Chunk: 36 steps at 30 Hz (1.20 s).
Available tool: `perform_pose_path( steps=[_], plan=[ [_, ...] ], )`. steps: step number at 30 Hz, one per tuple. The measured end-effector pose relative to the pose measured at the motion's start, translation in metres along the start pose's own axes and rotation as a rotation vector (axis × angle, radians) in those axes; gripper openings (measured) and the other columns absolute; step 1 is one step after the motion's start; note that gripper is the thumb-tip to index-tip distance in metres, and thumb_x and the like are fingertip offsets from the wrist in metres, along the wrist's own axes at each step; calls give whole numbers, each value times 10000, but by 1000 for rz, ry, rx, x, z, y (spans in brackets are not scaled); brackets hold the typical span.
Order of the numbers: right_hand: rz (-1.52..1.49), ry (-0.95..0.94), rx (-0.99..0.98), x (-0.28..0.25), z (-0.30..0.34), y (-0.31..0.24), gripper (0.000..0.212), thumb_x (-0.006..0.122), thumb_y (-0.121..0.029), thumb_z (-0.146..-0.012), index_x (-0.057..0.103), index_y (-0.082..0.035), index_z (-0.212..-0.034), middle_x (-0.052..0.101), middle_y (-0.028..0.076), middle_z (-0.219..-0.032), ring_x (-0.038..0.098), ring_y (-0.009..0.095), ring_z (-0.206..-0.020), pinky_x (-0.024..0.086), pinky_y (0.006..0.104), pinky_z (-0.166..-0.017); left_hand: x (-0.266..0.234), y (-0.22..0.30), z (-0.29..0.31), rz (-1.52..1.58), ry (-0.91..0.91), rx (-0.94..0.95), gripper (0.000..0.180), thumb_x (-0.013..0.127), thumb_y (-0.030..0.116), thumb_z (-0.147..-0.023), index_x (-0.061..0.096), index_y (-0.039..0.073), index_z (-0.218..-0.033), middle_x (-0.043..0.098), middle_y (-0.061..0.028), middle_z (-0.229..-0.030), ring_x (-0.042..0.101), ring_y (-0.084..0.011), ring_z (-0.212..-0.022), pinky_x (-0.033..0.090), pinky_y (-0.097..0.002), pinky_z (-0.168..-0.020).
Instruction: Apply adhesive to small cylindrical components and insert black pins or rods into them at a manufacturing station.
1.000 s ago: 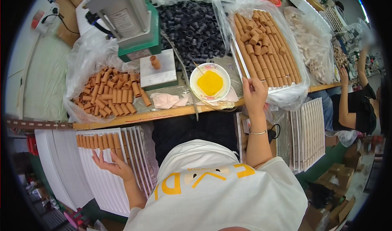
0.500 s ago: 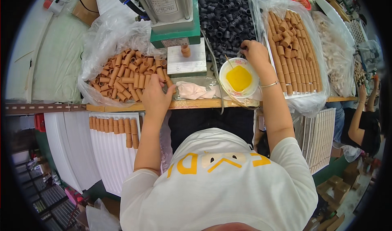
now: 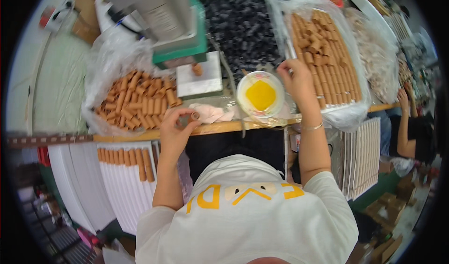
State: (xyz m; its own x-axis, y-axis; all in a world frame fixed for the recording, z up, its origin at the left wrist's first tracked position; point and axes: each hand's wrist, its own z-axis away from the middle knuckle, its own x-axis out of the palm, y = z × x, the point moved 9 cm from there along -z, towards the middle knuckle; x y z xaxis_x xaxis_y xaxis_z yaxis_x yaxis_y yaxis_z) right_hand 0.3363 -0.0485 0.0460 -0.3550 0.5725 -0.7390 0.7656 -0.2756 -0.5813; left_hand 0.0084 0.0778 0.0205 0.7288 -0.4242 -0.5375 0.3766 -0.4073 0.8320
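Note:
My left hand (image 3: 175, 126) is pinched around a short brown tube (image 3: 194, 116), one end of it showing above the table's front edge. Beside that hand lies a heap of brown tubes (image 3: 140, 98) on clear plastic. My right hand (image 3: 299, 82) is raised, thumb and fingers closed together, just right of a pile of small black ring-shaped fittings (image 3: 243, 30). Whatever is between its fingertips is too small and blurred to make out. A white bowl (image 3: 242, 106) with yellow liquid stands to the left of this hand. One brown piece (image 3: 197, 69) stands upright on the press's metal plate (image 3: 187, 87).
A green and grey press (image 3: 180, 53) stands over the plate. A crumpled pale cloth (image 3: 213, 113) lies between plate and table edge. To the right, a tray of brown tubes in rows (image 3: 327, 77). Lower left, a white ridged tray (image 3: 117, 180) holds several tubes. Another person's arm (image 3: 404, 119) shows far right.
My left hand has come away from the heap with a brown tube in it, toward the table edge. My right hand has drawn back from the black fittings. The whole view has shifted.

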Motion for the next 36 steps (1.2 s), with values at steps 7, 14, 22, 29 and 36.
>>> perform_pose_path(
  steps=[7,14,22,29,36],
  plan=[
    [-33,-6,-273,12,63,-51,47,684,-73,-775,665,-82,-817,585,71,-903,582,260,-754,429,377,-674,68,49,-20,370,-240,90,284,662,-27,-835,651,35,-1112,627,-48,-1008,631,-136,-931,514,-243,-812],
    [-291,-1,-209,-9,63,-55,145,742,-9,-712,642,-39,-812,551,103,-936,557,275,-911,442,343,-762,106,55,-29,367,-277,56,320,734,6,-801,664,20,-1113,667,-63,-1003,619,-101,-859,496,-218,-689],
    [-300,105,-260,-19,64,-67,147,760,-104,-724,659,-81,-827,572,84,-954,595,279,-905,433,392,-795,125,70,-39,333,-280,115,258,743,10,-781,678,0,-1031,657,-72,-977,621,-122,-826,498,-234,-685],
    [-89,401,189,-90,40,37,150,757,-128,-780,674,-55,-881,600,92,-875,619,254,-824,496,340,-710,132,47,-27,507,-379,-12,277,651,-2,-889,566,0,-1153,619,-34,-1025,597,-87,-887,478,-207,-767],
    [432,212,450,-80,-14,105,294,760,-274,-774,655,-79,-967,584,133,-986,629,305,-913,514,439,-768,118,40,-29,576,-339,-55,280,643,-11,-894,558,-10,-1161,606,-54,-1066,585,-99,-970,475,-212,-810]
  ],
)
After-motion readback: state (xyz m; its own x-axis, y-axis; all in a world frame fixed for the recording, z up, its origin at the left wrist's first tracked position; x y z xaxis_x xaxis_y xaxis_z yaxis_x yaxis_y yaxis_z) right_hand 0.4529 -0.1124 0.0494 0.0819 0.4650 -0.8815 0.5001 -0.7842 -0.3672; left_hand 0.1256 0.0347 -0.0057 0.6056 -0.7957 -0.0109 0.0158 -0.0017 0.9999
